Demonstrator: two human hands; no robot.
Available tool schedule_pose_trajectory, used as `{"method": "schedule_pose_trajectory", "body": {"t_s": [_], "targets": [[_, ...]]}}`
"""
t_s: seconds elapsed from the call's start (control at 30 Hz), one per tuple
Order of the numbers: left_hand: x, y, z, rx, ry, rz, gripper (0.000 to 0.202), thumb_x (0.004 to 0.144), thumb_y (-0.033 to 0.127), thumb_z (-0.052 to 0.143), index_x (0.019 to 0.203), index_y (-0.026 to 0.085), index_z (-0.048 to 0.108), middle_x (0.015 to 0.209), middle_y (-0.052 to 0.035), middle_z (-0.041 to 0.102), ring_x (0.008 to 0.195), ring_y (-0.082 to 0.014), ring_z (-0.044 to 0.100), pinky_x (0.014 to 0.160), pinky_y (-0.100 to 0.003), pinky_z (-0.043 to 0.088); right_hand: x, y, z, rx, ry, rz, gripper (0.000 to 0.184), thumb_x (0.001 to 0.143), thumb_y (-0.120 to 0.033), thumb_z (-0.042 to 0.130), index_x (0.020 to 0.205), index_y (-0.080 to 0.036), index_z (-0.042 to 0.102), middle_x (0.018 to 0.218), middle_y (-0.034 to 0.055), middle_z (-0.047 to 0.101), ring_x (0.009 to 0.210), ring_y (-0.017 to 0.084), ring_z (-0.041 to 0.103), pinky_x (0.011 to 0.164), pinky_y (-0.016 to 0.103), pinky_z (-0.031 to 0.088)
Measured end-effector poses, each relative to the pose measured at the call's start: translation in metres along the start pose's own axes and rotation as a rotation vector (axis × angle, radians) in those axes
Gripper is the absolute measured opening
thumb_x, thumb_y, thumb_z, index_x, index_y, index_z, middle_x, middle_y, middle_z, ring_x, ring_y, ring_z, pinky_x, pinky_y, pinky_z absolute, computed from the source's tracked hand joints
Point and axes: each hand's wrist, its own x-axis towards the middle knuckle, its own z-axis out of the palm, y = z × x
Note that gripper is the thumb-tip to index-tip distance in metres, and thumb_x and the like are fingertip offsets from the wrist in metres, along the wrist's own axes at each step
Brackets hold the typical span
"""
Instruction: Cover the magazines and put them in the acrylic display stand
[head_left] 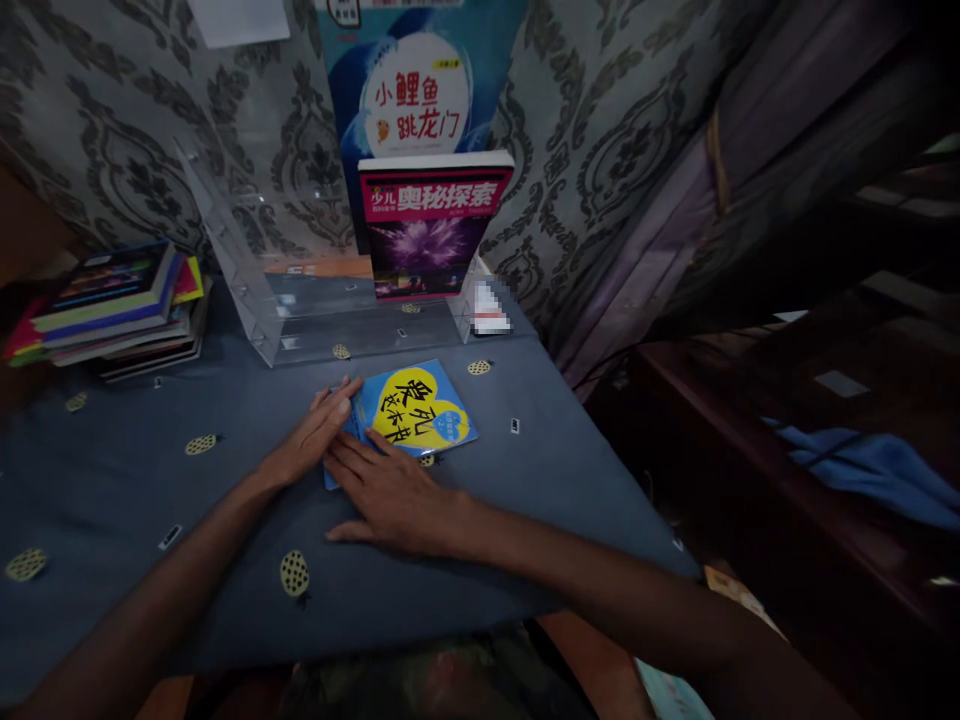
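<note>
A small blue book with a yellow heart on its cover (431,400) lies flat on the cloth-covered table, turned a little askew. My left hand (319,430) rests along the book's left edge, fingers stretched out and lying together. Across the book's lower left part lies my right hand (390,490), palm down, fingers extended and thumb apart. Both hands meet at that left side and cover part of the cover and edge. Neither hand is wrapped round anything.
Behind the book stands a clear acrylic rack (255,300) holding a pink-and-purple book (431,235) and a taller blue book (416,90). A stack of books (120,300) sits at the left. The table's right edge (600,440) borders a dark red piece of furniture (735,480) with blue cloth (870,470).
</note>
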Motion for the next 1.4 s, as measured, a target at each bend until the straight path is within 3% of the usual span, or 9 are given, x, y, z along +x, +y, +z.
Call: {"method": "schedule_pose_trajectory", "body": {"t_s": [0.2, 0.43, 0.53, 0.7, 0.9, 1.03, 1.13, 1.27, 1.4], "targets": [[-0.002, 0.000, -0.003, -0.044, -0.022, -0.004, 0.071, 0.103, 0.057, 0.004, 0.156, 0.018, 0.031, 0.160, -0.0078, 0.036, 0.152, -0.0206, 0.025, 0.125, -0.047, 0.020, 0.004, 0.035, -0.012, 0.075, -0.022, 0.018, 0.080, 0.096, -0.063, 0.047, 0.155, -0.012, 0.033, 0.161, 0.0168, 0.032, 0.152, 0.027, 0.026, 0.125, 0.048, 0.023], [-0.005, 0.007, 0.002, 0.208, -0.091, 0.124, 0.090, 0.094, 0.076, 0.027, 0.158, 0.012, 0.024, 0.163, -0.0177, 0.025, 0.154, -0.0329, 0.014, 0.124, -0.058, 0.016, -0.010, 0.101, -0.034, 0.018, 0.009, 0.357, 0.068, 0.101, -0.050, 0.044, 0.151, -0.004, 0.039, 0.160, 0.0200, 0.034, 0.152, 0.029, 0.026, 0.126, 0.049, 0.019], [-0.009, 0.011, 0.005, 0.335, -0.124, 0.198, 0.100, 0.086, 0.084, 0.034, 0.157, 0.014, 0.026, 0.164, -0.0179, 0.022, 0.153, -0.0375, 0.012, 0.122, -0.062, 0.014, -0.019, 0.117, -0.037, 0.034, 0.054, 0.407, 0.063, 0.103, -0.048, 0.037, 0.152, -0.009, 0.039, 0.161, 0.0166, 0.033, 0.152, 0.027, 0.025, 0.125, 0.050, 0.021], [-0.013, 0.018, 0.004, 0.477, -0.139, 0.239, 0.098, 0.088, 0.083, 0.033, 0.157, 0.014, 0.026, 0.164, -0.0184, 0.023, 0.153, -0.0376, 0.015, 0.122, -0.060, 0.018, -0.025, 0.122, -0.032, 0.085, 0.127, 0.384, 0.062, 0.103, -0.052, 0.033, 0.152, -0.015, 0.041, 0.161, 0.0133, 0.035, 0.152, 0.026, 0.027, 0.124, 0.052, 0.023], [-0.019, 0.031, -0.001, 0.520, -0.110, 0.301, 0.076, 0.098, 0.069, 0.030, 0.146, 0.013, 0.048, 0.154, -0.0175, 0.045, 0.146, -0.0338, 0.038, 0.118, -0.051, 0.036, -0.030, 0.131, -0.030, 0.174, 0.158, 0.343, 0.060, 0.103, -0.052, 0.030, 0.150, -0.016, 0.046, 0.159, 0.0124, 0.038, 0.151, 0.026, 0.028, 0.123, 0.055, 0.023], [-0.024, 0.040, -0.003, 0.484, -0.059, 0.331, 0.061, 0.104, 0.056, 0.026, 0.134, 0.015, 0.060, 0.138, -0.0147, 0.063, 0.133, -0.0313, 0.056, 0.107, -0.050, 0.050, -0.033, 0.138, -0.034, 0.277, 0.201, 0.311, 0.059, 0.103, -0.055, 0.030, 0.145, -0.020, 0.053, 0.155, 0.0097, 0.046, 0.149, 0.025, 0.033, 0.123, 0.055, 0.025], [-0.023, 0.045, -0.008, 0.465, -0.046, 0.330, 0.062, 0.106, 0.052, 0.018, 0.127, 0.017, 0.064, 0.128, -0.0135, 0.069, 0.121, -0.0300, 0.065, 0.093, -0.049, 0.059, -0.034, 0.139, -0.040, 0.381, 0.218, 0.323, 0.058, 0.103, -0.058, 0.029, 0.141, -0.023, 0.057, 0.151, 0.0064, 0.052, 0.147, 0.023, 0.037, 0.121, 0.053, 0.030], [-0.017, 0.048, -0.018, 0.443, -0.069, 0.271, 0.061, 0.106, 0.053, 0.018, 0.128, 0.020, 0.065, 0.122, -0.0138, 0.072, 0.110, -0.0316, 0.071, 0.088, -0.053, 0.060, -0.036, 0.139, -0.048, 0.457, 0.228, 0.330, 0.059, 0.104, -0.059, 0.024, 0.139, -0.026, 0.060, 0.146, 0.0033, 0.057, 0.144, 0.023, 0.042, 0.119, 0.049, 0.037], [-0.014, 0.051, -0.025, 0.413, -0.110, 0.241, 0.057, 0.105, 0.051, 0.023, 0.129, 0.021, 0.065, 0.121, -0.0120, 0.072, 0.100, -0.0294, 0.074, 0.089, -0.049, 0.060, -0.038, 0.140, -0.051, 0.489, 0.253, 0.331, 0.057, 0.105, -0.058, 0.025, 0.138, -0.029, 0.060, 0.143, 0.0019, 0.059, 0.140, 0.023, 0.048, 0.117, 0.046, 0.040]]}}
